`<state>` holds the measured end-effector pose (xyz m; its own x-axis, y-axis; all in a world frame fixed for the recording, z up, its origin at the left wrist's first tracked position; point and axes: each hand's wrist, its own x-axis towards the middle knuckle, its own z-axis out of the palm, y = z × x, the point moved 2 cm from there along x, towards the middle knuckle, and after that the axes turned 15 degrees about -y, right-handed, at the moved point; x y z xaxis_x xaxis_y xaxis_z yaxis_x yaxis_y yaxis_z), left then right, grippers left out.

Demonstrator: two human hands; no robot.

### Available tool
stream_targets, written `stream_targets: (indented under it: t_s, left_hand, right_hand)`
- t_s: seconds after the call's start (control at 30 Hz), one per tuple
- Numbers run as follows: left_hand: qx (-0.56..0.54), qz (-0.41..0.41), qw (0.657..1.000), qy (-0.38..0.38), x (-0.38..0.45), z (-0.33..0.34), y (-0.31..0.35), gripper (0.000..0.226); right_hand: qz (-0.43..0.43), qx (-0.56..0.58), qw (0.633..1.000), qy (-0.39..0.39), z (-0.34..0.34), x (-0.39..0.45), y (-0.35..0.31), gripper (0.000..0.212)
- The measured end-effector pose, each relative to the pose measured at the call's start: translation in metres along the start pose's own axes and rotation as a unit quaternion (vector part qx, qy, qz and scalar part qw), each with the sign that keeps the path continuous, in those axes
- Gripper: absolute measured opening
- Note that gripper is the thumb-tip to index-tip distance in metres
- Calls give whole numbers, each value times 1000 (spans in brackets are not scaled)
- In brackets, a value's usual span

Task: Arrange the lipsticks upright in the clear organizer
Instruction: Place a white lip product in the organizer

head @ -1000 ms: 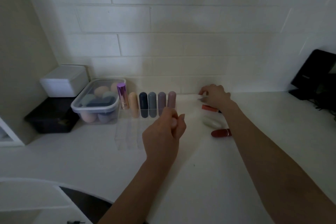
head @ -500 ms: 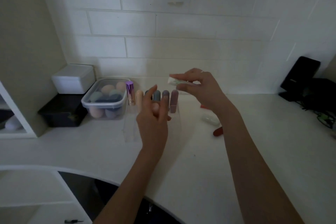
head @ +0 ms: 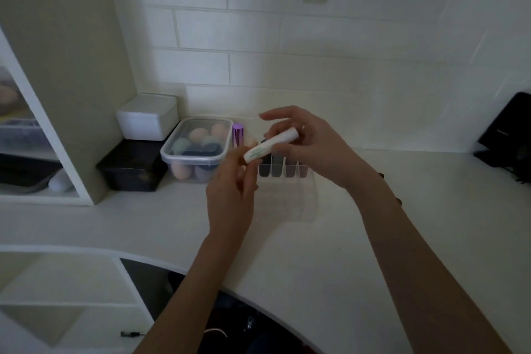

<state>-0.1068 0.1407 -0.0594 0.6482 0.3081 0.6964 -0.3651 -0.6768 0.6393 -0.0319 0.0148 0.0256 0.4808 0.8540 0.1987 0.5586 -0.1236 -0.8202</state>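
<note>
Holding a white tube (head: pixel 270 146) with green marks, both hands hover right above the clear organizer (head: pixel 287 192). The right hand (head: pixel 310 146) has its fingers closed around the far end of the tube, and the left hand (head: pixel 232 195) pinches the near end with thumb and fingertips, so the tube lies tilted between them. To do this step well, I think one hand should let go, and the other should turn the tube until it stands straight up, then lower it slowly into an open slot in front of the back row. The tube looks smooth, round and slippery, so a soft but firm pinch seems best. The organizer is see-through hard plastic with thin walls that are tricky to spot. In its back row stand rounded lipsticks (head: pixel 275 168) in dark and dusty colours, with a shiny purple tube (head: pixel 238 135) at the left end. Left of the organizer sits a plastic box of soft egg-shaped sponges (head: pixel 198 149) on the white tabletop (head: pixel 316 261).
</note>
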Motion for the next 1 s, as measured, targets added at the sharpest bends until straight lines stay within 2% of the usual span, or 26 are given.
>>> stream_targets:
  t_s: [0.1,0.2,0.27,0.33,0.4,0.5,0.57,0.67,0.8,0.9,1.0]
  left_hand:
    - [29,-7,1000,5,0,-3,-8,29]
    - [45,-42,997,52,-3,-10,-10,32]
    - [17,-98,985,142,-8,-20,-16,25]
    - [-12,-149,971,188,-11,-27,-24,18]
    - [-12,-192,966,175,-10,-26,-31,26]
    - [12,-215,966,146,-9,-18,-29,33]
    - [16,-209,968,138,-10,-16,-27,37]
    - [23,-192,972,135,-10,-16,-26,33]
    - [37,-149,979,135,-11,-15,-20,31]
    - [55,-104,987,112,-12,-11,-16,27]
    - [63,-87,990,89,-12,-8,-15,24]
  right_hand:
    - [-6,116,991,63,5,5,10,24]
    - [4,129,984,122,14,16,15,32]
    - [-8,107,983,149,19,23,12,30]
    - [-13,51,985,165,25,29,13,26]
    - [0,3,983,184,35,32,18,30]
    - [34,-62,976,205,46,38,26,20]
    - [43,-83,982,164,53,41,31,20]
    - [1,-113,989,94,65,44,35,18]
    - [-17,-164,980,113,60,46,35,20]
    - [6,-114,988,103,42,38,33,25]
    - [7,-60,981,184,1,22,32,27]
